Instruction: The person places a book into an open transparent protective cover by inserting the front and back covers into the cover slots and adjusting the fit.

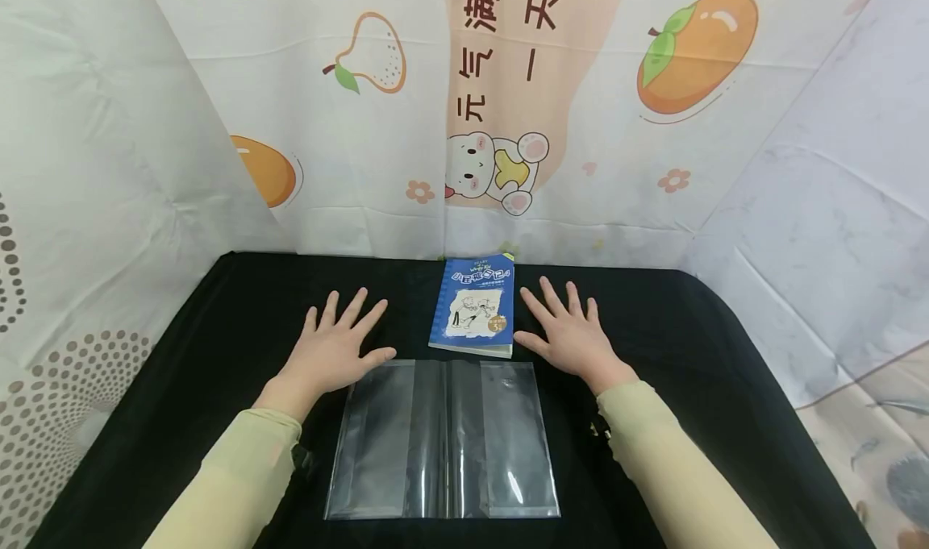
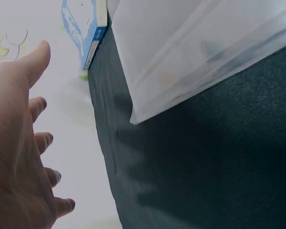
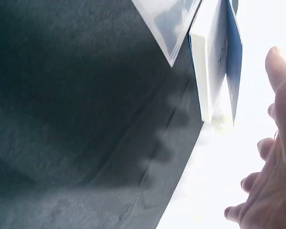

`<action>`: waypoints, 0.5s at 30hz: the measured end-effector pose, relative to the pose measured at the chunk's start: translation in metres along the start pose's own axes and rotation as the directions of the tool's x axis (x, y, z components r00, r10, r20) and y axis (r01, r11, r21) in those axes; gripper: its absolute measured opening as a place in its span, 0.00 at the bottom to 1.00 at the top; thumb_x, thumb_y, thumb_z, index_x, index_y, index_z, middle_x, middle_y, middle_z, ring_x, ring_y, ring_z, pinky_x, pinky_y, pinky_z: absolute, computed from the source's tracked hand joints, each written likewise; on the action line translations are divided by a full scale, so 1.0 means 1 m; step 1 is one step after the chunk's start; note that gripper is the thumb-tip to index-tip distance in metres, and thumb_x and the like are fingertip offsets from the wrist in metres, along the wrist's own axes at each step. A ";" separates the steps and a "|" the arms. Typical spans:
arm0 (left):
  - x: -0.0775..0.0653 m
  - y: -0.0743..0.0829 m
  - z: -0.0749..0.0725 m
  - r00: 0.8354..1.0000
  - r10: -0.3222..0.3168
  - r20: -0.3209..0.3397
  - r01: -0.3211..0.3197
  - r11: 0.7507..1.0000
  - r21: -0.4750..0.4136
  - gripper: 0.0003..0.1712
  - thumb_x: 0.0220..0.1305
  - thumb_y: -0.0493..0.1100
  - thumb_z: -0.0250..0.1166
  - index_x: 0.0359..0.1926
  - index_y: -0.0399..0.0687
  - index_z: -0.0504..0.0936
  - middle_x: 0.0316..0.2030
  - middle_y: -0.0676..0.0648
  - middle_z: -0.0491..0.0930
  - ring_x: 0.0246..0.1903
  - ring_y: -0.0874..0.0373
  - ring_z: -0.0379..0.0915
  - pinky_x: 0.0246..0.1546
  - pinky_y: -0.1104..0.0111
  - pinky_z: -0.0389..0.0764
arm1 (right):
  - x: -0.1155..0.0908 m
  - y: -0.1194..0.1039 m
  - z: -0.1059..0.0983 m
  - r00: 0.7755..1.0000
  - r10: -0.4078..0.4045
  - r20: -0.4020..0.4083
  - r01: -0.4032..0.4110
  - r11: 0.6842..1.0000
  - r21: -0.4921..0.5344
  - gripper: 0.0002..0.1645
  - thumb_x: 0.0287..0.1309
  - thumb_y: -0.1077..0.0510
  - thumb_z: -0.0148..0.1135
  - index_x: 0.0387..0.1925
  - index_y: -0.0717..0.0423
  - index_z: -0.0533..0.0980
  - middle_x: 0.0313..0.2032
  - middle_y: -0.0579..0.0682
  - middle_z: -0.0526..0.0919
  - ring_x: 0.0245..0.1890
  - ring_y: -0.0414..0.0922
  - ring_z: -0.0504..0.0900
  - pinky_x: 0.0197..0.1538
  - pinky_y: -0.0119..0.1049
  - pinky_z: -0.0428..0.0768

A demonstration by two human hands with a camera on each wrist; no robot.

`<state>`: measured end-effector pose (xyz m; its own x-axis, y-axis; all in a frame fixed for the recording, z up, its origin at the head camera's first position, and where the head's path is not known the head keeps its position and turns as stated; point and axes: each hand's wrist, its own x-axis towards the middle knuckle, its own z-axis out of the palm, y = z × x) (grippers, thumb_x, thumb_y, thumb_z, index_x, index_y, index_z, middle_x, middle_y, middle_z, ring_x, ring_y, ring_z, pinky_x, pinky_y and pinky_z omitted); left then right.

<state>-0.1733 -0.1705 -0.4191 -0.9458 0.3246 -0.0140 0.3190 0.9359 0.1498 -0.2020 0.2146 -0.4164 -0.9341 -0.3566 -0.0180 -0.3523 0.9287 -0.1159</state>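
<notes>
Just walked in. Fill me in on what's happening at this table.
A person holds both hands spread over the black-covered table, gripping nothing. The left hand is near the far left corner of a clear plastic cover, which lies spread out flat. The right hand is just right of a blue book. The book lies face up beyond the plastic, not inside it, with its front cover slightly lifted in the right wrist view.
</notes>
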 end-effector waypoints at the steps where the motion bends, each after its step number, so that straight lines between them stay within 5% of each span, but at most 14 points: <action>1: 0.000 0.002 0.001 1.000 0.014 0.004 -0.014 1.000 0.003 0.48 0.62 0.77 0.45 0.76 0.63 0.46 0.76 0.44 0.38 0.70 0.31 0.28 0.64 0.32 0.42 | 0.001 -0.002 0.001 1.000 -0.017 -0.003 0.017 1.000 -0.008 0.46 0.63 0.26 0.44 0.75 0.36 0.44 0.76 0.52 0.36 0.71 0.64 0.31 0.65 0.72 0.40; 15: -0.017 0.021 0.019 0.968 0.228 0.100 -0.229 0.974 -0.005 0.45 0.62 0.73 0.54 0.74 0.61 0.56 0.74 0.45 0.48 0.71 0.39 0.36 0.66 0.38 0.49 | 0.008 -0.023 0.015 0.968 -0.249 0.007 0.249 0.965 -0.083 0.47 0.59 0.25 0.49 0.74 0.39 0.53 0.75 0.52 0.44 0.72 0.61 0.36 0.67 0.68 0.47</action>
<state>-0.1492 -0.1535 -0.4347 -0.8370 0.5414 -0.0788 0.5264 0.8362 0.1537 -0.2009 0.1892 -0.4288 -0.8164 -0.5775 0.0042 -0.5773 0.8158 -0.0342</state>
